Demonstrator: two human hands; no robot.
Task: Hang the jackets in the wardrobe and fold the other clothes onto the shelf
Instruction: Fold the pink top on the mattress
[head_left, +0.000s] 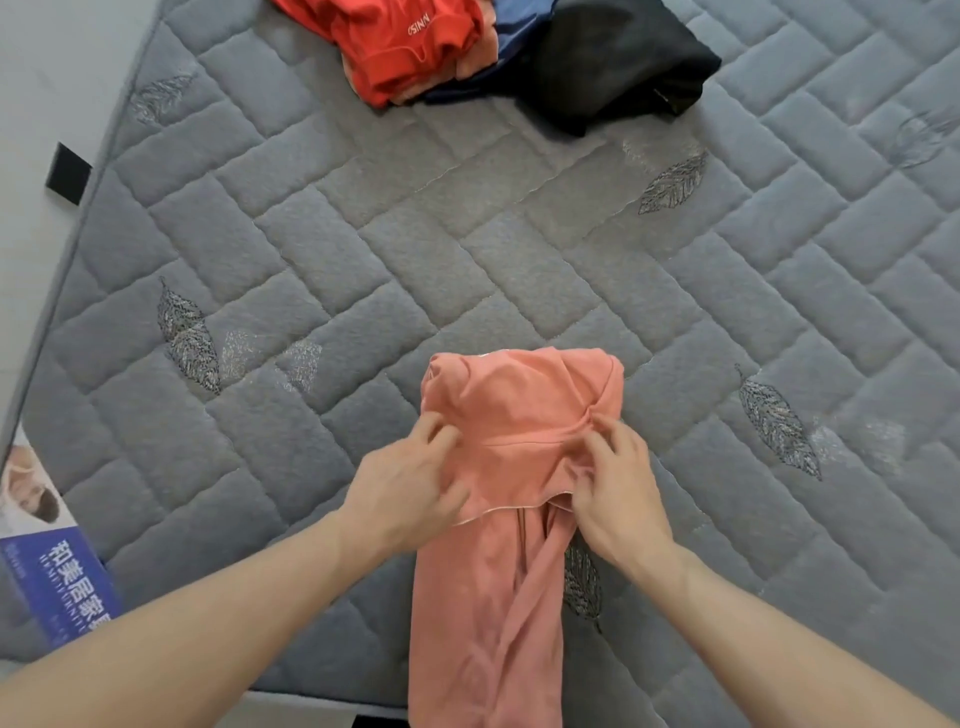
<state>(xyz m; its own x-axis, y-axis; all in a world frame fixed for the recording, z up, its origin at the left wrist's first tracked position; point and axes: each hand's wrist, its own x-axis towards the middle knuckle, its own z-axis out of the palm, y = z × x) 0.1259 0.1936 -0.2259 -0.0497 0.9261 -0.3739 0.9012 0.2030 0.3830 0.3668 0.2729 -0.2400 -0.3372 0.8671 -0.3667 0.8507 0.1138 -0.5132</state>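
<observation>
A salmon-pink garment (514, 410) lies folded lengthwise on the grey quilted mattress (415, 234), its lower end hanging over the near edge. My left hand (405, 493) grips the folded upper part at its left side, fingers curled into the cloth. On the right side, my right hand (618, 493) pinches a bunched fold of the same garment. At the far end of the mattress sits a heap of clothes: a red garment (410, 47) with white lettering, a dark blue one (519, 31) and a black one (618, 62).
The mattress's left edge runs diagonally along a pale wall or floor (47, 78). A blue and white printed label (57, 577) hangs at the near left corner. A small black tab (67, 174) sticks out of the left edge.
</observation>
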